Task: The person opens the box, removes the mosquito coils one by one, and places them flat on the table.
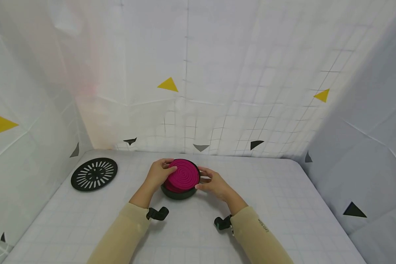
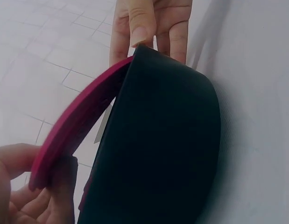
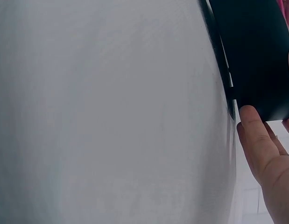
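Observation:
A round pink coaster (image 1: 185, 175) with concentric ridges is tilted over a dark round coaster holder (image 1: 179, 195). My left hand (image 1: 156, 173) pinches its left edge between thumb and fingers; the far edge meets the holder's rim in the left wrist view. Beneath it, more pink (image 1: 172, 187) shows inside the holder, partly hidden. On the opposite side, my right hand (image 1: 216, 185) holds the holder's wall, thumb toward the front and fingers spread farther back. The holder's dark side (image 2: 167, 135) fills much of the left wrist view.
A black slotted disc (image 1: 94, 174) lies flat at the table's back left. The white table (image 1: 270, 205) is bounded by white sheets at the back and sides, marked with yellow and black triangles. Small black wrist cameras (image 1: 158, 213) sit at both cuffs.

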`<state>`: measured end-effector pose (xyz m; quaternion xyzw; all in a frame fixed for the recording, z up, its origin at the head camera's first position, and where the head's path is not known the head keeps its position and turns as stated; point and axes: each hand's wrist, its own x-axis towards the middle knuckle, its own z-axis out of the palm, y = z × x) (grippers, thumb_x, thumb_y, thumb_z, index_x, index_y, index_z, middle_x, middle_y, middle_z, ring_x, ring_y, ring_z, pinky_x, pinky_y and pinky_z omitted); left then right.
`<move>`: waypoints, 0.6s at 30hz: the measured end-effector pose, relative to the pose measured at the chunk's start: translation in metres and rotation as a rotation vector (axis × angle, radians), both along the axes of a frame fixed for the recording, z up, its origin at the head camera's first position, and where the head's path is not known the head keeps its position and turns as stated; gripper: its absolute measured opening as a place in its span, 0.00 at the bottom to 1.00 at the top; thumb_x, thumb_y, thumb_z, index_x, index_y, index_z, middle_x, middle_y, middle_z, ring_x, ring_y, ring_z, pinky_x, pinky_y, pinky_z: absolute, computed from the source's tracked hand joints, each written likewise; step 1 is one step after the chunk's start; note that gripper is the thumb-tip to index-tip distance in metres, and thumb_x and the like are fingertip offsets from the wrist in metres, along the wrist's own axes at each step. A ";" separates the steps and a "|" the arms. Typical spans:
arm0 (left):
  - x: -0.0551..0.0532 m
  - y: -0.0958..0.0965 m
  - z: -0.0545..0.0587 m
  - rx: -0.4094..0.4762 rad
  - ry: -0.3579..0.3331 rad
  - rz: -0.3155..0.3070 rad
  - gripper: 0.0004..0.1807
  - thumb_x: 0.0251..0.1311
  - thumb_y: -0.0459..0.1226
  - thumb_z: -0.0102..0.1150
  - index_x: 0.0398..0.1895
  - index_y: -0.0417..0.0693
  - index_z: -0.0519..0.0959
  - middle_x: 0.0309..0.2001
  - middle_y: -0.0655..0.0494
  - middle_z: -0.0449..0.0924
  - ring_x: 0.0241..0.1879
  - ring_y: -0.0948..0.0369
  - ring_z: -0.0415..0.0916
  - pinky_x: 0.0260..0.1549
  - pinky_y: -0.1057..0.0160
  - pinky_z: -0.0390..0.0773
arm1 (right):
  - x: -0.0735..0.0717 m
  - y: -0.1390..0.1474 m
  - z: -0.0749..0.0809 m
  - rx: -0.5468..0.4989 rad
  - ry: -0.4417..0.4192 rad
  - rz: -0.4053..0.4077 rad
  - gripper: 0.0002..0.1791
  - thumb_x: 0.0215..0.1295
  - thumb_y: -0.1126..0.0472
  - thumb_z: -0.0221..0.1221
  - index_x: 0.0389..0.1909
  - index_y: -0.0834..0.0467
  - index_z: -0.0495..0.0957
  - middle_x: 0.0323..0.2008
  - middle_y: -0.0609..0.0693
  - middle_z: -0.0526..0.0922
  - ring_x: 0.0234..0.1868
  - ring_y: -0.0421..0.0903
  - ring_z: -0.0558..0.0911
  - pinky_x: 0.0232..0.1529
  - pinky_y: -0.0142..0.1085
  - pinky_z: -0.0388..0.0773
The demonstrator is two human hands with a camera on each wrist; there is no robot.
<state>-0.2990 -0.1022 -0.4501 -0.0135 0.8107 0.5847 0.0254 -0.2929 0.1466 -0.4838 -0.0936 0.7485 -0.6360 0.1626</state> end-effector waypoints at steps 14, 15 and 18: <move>-0.002 -0.008 -0.005 0.056 -0.039 -0.036 0.25 0.62 0.34 0.67 0.63 0.47 0.77 0.51 0.42 0.83 0.31 0.61 0.77 0.27 0.66 0.77 | -0.001 0.000 -0.001 -0.001 -0.001 -0.002 0.45 0.56 0.72 0.71 0.74 0.53 0.64 0.69 0.60 0.68 0.67 0.60 0.72 0.56 0.42 0.79; -0.002 -0.009 -0.005 0.057 -0.038 -0.038 0.25 0.62 0.34 0.67 0.64 0.47 0.77 0.50 0.42 0.83 0.30 0.61 0.77 0.27 0.66 0.77 | 0.000 0.000 -0.001 -0.002 -0.001 -0.002 0.45 0.56 0.72 0.71 0.74 0.53 0.64 0.69 0.60 0.68 0.67 0.60 0.72 0.56 0.42 0.80; -0.001 -0.010 -0.006 0.068 -0.043 -0.035 0.25 0.62 0.33 0.67 0.63 0.47 0.77 0.49 0.44 0.84 0.30 0.61 0.77 0.27 0.66 0.78 | 0.000 0.000 0.000 -0.002 -0.003 0.000 0.45 0.55 0.72 0.71 0.74 0.53 0.64 0.69 0.60 0.68 0.67 0.60 0.72 0.55 0.42 0.80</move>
